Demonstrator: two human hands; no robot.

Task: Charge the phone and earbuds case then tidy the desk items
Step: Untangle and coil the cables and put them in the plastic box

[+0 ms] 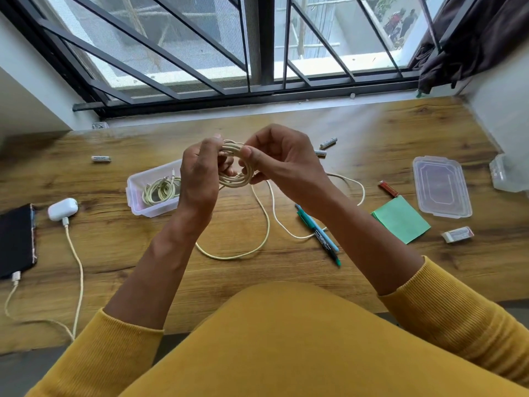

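Far left edge of the wooden desk (372, 133): phone (15, 239) lies flat, dark side up, a white plug seated in its near end, phone cable (8, 305) trailing toward me. Just right of it, white earbuds case (63, 209), also plugged in; its cable (76, 259) runs down and off the near desk edge. One AA battery (100, 159) lies alone farther back.

Next: clear plastic box (137, 193), lidless, holding one coiled cream cable (160, 190).

Centre, raised above the desk: my left hand (197, 179) grips the left side of a second cable coil (236, 167), fingers curled through the loops. My right hand (282, 159) pinches the coil's right side, thumb pressed on top of the strands, other fingers curled beneath. The uncoiled tail (266, 224) hangs down from the coil and snakes in loose loops on the desk between my forearms and out to the right.

Right of centre: two more batteries (328, 143) near the back, one partly hidden behind my right hand. Two pens (320, 233) lie side by side, crossing the cable tail. A red battery (388, 188) sits just beyond the green sticky notes (400, 219). Clear box lid (440, 186) lies flat at right; a white eraser (457, 234) sits nearer me.
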